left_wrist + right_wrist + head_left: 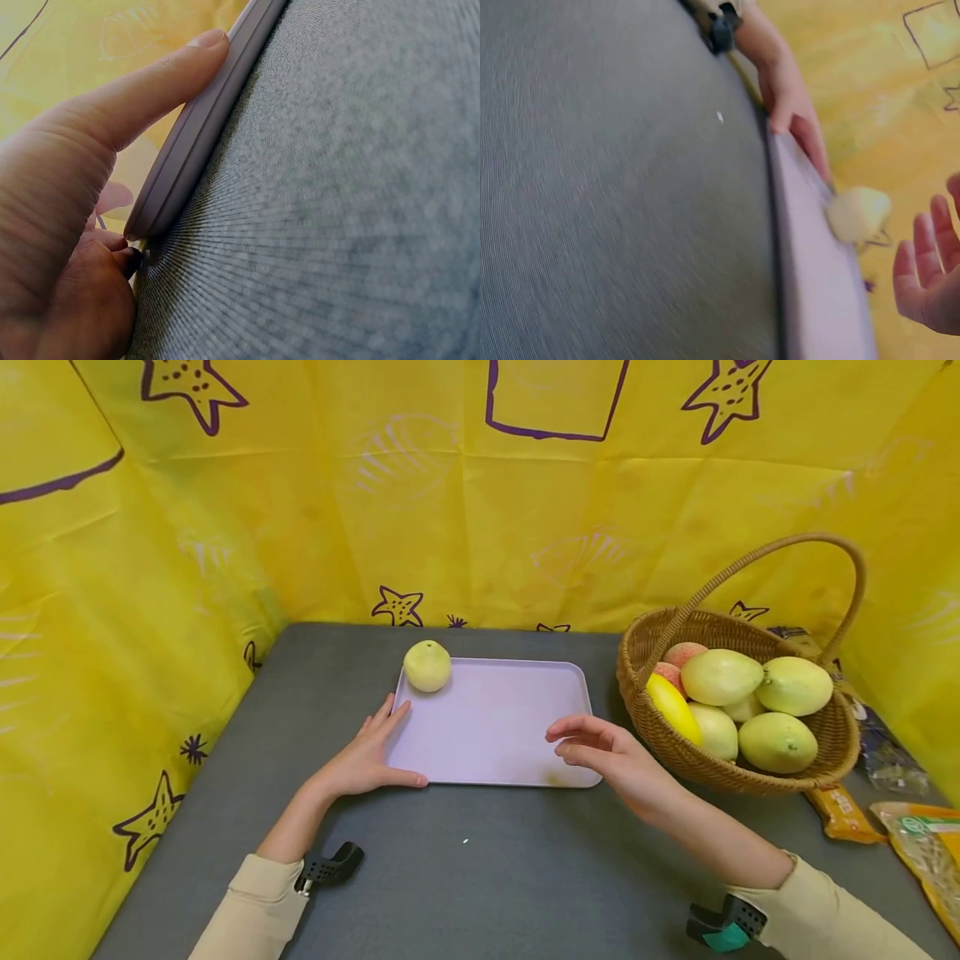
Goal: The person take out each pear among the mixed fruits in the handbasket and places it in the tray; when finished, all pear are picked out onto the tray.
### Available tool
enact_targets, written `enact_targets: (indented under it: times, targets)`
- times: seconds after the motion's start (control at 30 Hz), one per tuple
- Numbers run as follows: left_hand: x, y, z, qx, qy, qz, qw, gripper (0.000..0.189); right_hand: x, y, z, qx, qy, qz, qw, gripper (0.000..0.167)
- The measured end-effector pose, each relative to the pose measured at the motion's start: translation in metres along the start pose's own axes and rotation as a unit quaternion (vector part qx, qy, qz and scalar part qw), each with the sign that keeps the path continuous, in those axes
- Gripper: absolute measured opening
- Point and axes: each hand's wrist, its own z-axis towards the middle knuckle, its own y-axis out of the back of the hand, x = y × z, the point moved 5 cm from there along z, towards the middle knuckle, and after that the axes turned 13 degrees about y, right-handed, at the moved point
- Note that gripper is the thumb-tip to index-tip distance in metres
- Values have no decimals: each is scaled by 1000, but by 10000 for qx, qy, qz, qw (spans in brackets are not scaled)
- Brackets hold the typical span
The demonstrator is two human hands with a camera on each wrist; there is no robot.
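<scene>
The left hand [369,762] is spread wide along one end of a lilac tray [491,727], thumb on the near rim and fingers by the side; that span looks meant to steady the tray rather than lift it. Just beyond those fingertips, a pale green fruit [427,667] sits in the tray's far corner, perhaps placed there to leave room beside it. The right hand [617,762] is above the tray's other end, its fingers loosely bent with a narrow gap to the thumb, holding nothing.

Just beyond the right fingers, a basket [666,747] keeps more fruit together within reach: smooth, oval green ones [777,743], a glossy yellow one [673,708] and blushed, round ones [686,653]. It is woven, with a tall arched handle. The tray is smooth, shallow and round-cornered, lying flat on a dark grey bench [480,885] with a fine, fabric-like grain.
</scene>
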Motion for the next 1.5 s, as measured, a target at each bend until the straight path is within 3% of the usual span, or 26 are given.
enact_targets:
  times: [0.27,0.4,0.47,0.53,0.7,0.77,0.83,0.9,1.1,1.23,1.5]
  targets:
    - [1,0,-1,-13,72,-31,10000,121,43,37,-10,482,740,-1123,9897,24]
    - [0,0,0,-23,41,-35,10000,120,61,59,-15,677,994,-2157,9690,20]
    - [1,0,0,-23,33,-44,10000,120,69,69,-17,844,1184,-2842,9477,20]
    - [1,-1,1,-22,48,-60,10000,120,78,78,-19,1019,1426,-3585,9169,21]
    - [2,-1,1,1,106,-64,9999,120,94,105,-18,1251,1792,-5133,8299,29]
    - [2,-1,0,9,103,-59,9999,119,99,117,-16,1282,1628,-5568,8044,30]
    - [2,-1,0,4,85,-62,9999,118,102,128,-12,1386,1312,-5849,7883,31]
    - [2,-1,0,-9,51,-69,10000,117,104,138,-8,1461,914,-5934,7863,33]
    - [1,-1,0,-15,54,-75,10000,119,101,162,4,1396,280,-5840,7992,42]
    - [1,-2,0,6,86,-85,9999,119,92,176,12,1499,131,-5830,7984,53]
    - [2,-2,1,-10,137,-48,9999,119,73,202,19,1971,-538,-5741,7929,75]
